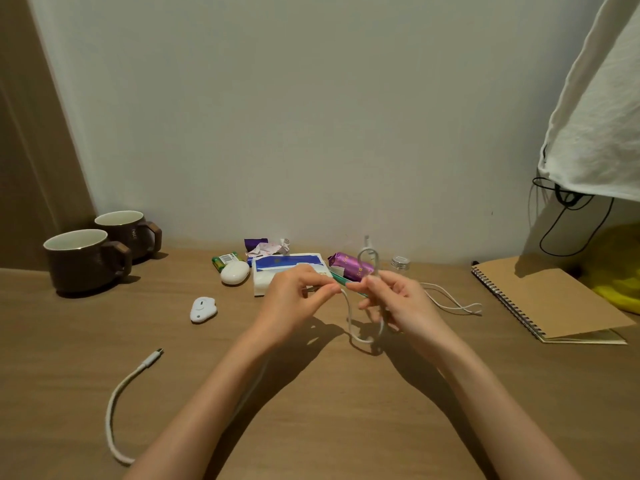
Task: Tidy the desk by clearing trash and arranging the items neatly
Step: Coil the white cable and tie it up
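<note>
Wooden desk (311,393) against white wall (277,116)

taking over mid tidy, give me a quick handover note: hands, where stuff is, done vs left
Hands: left hand pinches the thin white cable; right hand holds its loops, with the tail trailing right on the desk.
Done: mugs sit together back left.
Left: finish the coil; bin the crumpled wrappers by the wall; arrange braided cable, batteries, notebook.
</note>
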### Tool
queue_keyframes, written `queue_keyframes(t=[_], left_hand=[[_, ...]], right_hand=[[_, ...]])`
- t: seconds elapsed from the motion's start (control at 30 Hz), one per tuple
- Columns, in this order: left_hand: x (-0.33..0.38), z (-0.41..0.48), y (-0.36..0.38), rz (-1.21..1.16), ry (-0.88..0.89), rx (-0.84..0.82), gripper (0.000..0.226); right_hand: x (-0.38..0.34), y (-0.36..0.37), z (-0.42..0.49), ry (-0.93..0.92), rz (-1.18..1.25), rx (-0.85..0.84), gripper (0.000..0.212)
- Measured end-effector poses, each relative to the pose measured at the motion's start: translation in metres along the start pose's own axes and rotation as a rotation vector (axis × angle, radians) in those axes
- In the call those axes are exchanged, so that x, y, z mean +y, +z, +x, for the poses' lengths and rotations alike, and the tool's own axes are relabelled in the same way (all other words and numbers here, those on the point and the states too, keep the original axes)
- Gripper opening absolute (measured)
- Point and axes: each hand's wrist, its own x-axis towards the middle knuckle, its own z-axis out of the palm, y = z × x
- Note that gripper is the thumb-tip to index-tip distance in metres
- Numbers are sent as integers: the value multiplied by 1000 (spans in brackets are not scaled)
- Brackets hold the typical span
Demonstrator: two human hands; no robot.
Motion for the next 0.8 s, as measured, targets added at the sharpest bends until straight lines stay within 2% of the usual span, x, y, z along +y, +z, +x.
queue_keyframes(t=[0.2,0.33,0.57,0.8], left_hand=[[0,-3,8,-41,-38,40,16],[-2,-3,11,-35,-28,106,16],[2,-4,10,-50,-52,247,18],[0,-3,5,-8,-59,291,17]], right_hand=[[12,16,4,69,-44,-14,27],[11,26,0,81,178,-35,22],[12,32,2,84,251,-107,25],[9,33,0,119,253,-144,26]])
